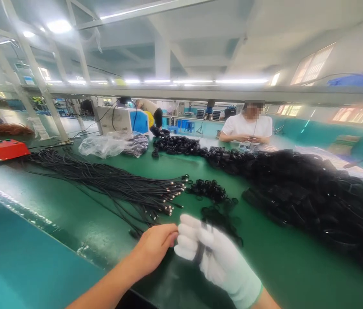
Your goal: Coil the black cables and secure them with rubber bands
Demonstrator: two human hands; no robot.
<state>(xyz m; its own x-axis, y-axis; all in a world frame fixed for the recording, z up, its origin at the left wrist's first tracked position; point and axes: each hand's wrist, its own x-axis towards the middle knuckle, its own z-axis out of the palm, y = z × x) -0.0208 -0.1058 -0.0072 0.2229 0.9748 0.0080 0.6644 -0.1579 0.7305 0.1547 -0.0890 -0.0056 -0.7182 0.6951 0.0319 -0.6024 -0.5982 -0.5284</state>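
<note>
My right hand [215,253], in a white glove, is closed around a dark bundle that looks like a coiled black cable [198,254]; parts of it show between fingers and palm. Touching or nearly touching its fingertips is my bare left hand [155,246], with fingers curled in. Whatever the left fingers pinch is hidden. Beyond both hands lies a long bunch of black cables [113,178], with metal plug ends pointing right. A small heap of black rings or loops [210,191] sits just past the gloved hand, with more thin black loops [220,219] nearer.
A large pile of coiled black cables [297,189] covers the right of the green table [104,223]. Clear plastic bags [104,145], a red button box [6,148] and a white-and-blue machine [120,120] stand left. A person in white [247,126] sits opposite.
</note>
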